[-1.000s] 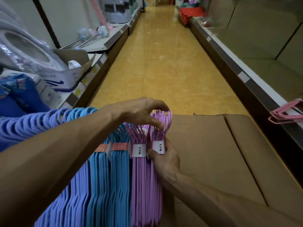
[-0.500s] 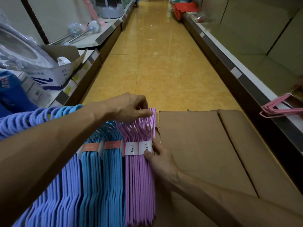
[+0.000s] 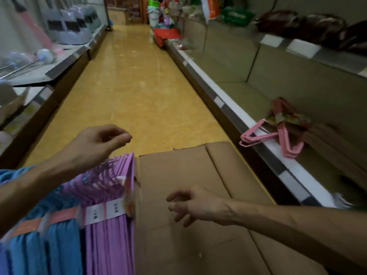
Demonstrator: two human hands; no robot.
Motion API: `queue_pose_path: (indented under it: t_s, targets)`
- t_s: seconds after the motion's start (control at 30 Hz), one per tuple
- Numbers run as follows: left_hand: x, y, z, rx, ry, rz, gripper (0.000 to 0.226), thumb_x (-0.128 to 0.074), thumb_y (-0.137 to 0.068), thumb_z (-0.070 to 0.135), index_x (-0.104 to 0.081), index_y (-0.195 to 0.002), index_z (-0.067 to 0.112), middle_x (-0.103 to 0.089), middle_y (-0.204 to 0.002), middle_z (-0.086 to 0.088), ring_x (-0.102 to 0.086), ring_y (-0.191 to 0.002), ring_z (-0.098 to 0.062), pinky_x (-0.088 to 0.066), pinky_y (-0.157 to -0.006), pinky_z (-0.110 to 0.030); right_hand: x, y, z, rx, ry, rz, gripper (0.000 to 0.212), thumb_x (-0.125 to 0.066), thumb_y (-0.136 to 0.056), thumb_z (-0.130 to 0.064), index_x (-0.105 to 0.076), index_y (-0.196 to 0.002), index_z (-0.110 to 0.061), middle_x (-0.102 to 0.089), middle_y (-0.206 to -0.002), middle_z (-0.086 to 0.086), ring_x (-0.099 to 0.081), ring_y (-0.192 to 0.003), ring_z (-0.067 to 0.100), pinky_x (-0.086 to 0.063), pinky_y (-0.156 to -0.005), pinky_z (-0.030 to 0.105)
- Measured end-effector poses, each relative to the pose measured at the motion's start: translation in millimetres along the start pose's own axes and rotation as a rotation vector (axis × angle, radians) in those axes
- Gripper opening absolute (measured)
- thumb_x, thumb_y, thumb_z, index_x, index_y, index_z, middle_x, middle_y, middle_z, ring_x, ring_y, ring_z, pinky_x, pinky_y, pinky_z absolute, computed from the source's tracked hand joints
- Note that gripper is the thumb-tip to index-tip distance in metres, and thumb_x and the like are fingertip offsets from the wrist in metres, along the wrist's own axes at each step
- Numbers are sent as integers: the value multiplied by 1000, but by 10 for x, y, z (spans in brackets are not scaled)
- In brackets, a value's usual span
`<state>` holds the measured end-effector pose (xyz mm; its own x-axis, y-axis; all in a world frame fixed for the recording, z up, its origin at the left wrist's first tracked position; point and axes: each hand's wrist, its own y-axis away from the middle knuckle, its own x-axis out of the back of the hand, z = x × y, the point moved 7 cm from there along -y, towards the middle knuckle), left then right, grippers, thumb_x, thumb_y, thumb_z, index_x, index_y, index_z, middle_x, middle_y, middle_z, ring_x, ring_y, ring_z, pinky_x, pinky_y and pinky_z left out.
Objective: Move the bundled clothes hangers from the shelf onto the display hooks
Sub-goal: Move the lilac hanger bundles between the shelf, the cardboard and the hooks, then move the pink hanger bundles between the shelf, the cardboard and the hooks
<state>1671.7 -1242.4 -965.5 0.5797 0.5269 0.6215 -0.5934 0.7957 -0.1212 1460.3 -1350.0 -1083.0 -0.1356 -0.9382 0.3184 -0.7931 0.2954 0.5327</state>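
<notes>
Head view. My left hand [image 3: 99, 144] hovers above the hook ends of the purple hanger bundles [image 3: 111, 207], grip loosely curled and holding nothing. My right hand [image 3: 190, 205] hangs at 3 o'clock of those bundles, fingers slack and empty, over the cardboard box [image 3: 198, 245]. Judged reason: both grips are free, so either can reach for the next bundle. The purple bundles hang in a row with the blue hanger bundles [image 3: 49, 245] at 9 o'clock, paper bands facing me. A pink hanger bundle [image 3: 278, 135] lies on the right shelf [image 3: 288, 171] at 2 o'clock. The box sits between me and that shelf, obstructing a direct reach.
</notes>
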Motion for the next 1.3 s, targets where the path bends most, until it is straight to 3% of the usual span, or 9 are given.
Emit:
queue_pose_path:
  t_s: [0.1, 0.33, 0.53, 0.7, 1.03, 1.1, 1.17, 1.23, 1.3]
  targets:
    - [-161, -29, 156, 22, 235, 11, 29, -59, -88, 40, -73, -101, 18, -76, -94, 4, -72, -90, -12, -54, -90, -38, 310, 251, 146, -2, 57, 12, 32, -56, -101, -15, -56, -132, -9, -64, -113, 9, -65, -89, 16, -58, -79, 33]
    - [-577, -155, 442, 40, 381, -41, 43, -67, -75, 56, -76, -100, 22, -75, -99, 0, -73, -91, -22, -53, -83, -41, 1027, 620, 477, -24, -27, 127, 30, -55, -101, -23, -58, -129, -15, -66, -116, 5, -69, -100, 20, -60, -80, 29]
    - [-1026, -321, 831, 19, 405, -115, 35, -61, -81, 43, -73, -103, 18, -75, -97, -1, -73, -88, -21, -55, -85, -44, 2114, 900, 1016, -163, -400, 453, 36, -58, -97, -40, -59, -116, -9, -64, -112, 14, -68, -91, 26, -60, -80, 38]
    - [-1485, -606, 1186, 25, 421, -122, 31, -59, -87, 41, -70, -109, 22, -73, -100, 0, -72, -90, -18, -56, -82, -39, 2818, 1017, 1411, -204, -777, 679, 40, -65, -94, -37, -56, -115, -4, -51, -124, 23, -61, -101, 33, -59, -85, 50]
    - [-2598, -1010, 1857, 21, 461, -149, 23, -54, -98, 31, -65, -115, 20, -70, -100, 0, -72, -81, -12, -59, -76, -33, 3196, 583, 1513, -27, -1223, 644, 33, -65, -94, -33, -57, -117, -11, -51, -122, 28, -59, -109, 40, -57, -89, 54]
    - [-2682, -1024, 1898, 22, 447, -174, 23, -53, -98, 32, -64, -115, 20, -70, -99, 1, -72, -79, -10, -59, -74, -32, 3204, 509, 1503, -63, -1259, 656, 32, -63, -96, -35, -59, -119, -12, -56, -115, 23, -62, -98, 31, -59, -84, 41]
    - [-2718, -1029, 1902, 38, 432, -202, 24, -53, -98, 32, -64, -115, 18, -69, -100, -1, -72, -80, -13, -59, -74, -33, 3207, 445, 1516, -93, -1267, 685, 32, -57, -99, -36, -60, -121, -13, -60, -98, 16, -60, -75, 21, -56, -63, 27]
    - [-2706, -1031, 1868, 58, 421, -211, 26, -53, -98, 32, -65, -116, 17, -69, -102, -3, -72, -83, -18, -58, -76, -34, 3213, 396, 1520, -110, -1256, 733, 32, -52, -102, -35, -60, -120, -9, -58, -84, 12, -52, -56, 14, -43, -44, 20]
    - [-2671, -1038, 1809, 81, 415, -203, 27, -53, -98, 33, -65, -116, 17, -68, -104, -4, -71, -86, -21, -58, -77, -35, 3227, 376, 1515, -92, -1233, 804, 35, -50, -103, -34, -60, -115, -4, -58, -76, 10, -48, -49, 12, -36, -39, 19]
